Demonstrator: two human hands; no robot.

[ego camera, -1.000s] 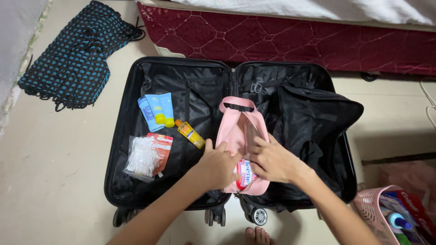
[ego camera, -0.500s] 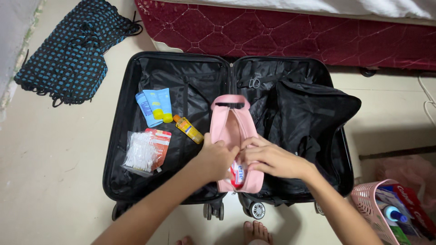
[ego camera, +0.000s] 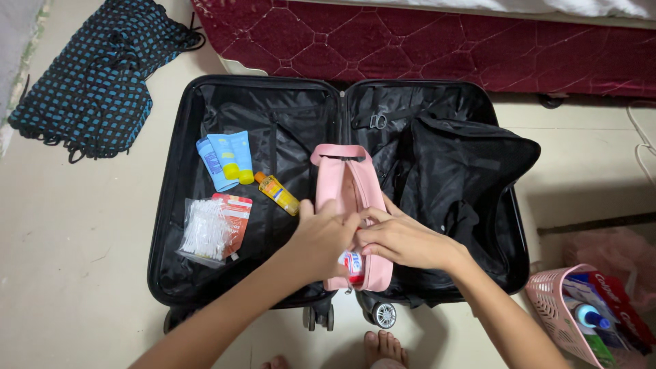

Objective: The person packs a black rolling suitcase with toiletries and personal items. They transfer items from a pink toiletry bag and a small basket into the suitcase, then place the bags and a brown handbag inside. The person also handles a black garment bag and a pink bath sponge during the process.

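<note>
Left hand (ego camera: 321,236) and right hand (ego camera: 403,239) both closed on soft pink zip pouch (ego camera: 348,188), red-and-white tube (ego camera: 353,265) inside, open black hard-shell suitcase (ego camera: 178,205) beneath, blue tubes (ego camera: 224,158), small orange bottle (ego camera: 277,193) alongside.

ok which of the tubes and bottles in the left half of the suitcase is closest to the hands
The small orange bottle, lying tilted beside the pink pouch, is closest to the left hand. The blue tubes with yellow caps lie farther up and left.
</note>
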